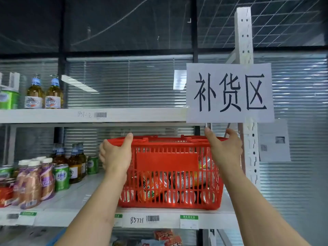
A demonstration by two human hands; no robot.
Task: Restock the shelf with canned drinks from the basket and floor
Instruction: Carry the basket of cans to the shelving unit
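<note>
Both of my hands are up at the red basket [170, 173], which sits on the middle shelf [74, 196] at its right end, beside the white upright post [248, 148]. My left hand [115, 155] holds the basket's left end, thumb laid along the rim and fingers curled round the far side. My right hand [225, 148] is at the right rim, thumb up and fingers bent behind the edge; whether they grip I cannot tell. Canned drinks [170, 189] lie jumbled inside the basket. Left of it on the same shelf stand bottles [35, 181] and green cans [61, 177]. A paper sign [229, 93] hangs just above my right hand.
</note>
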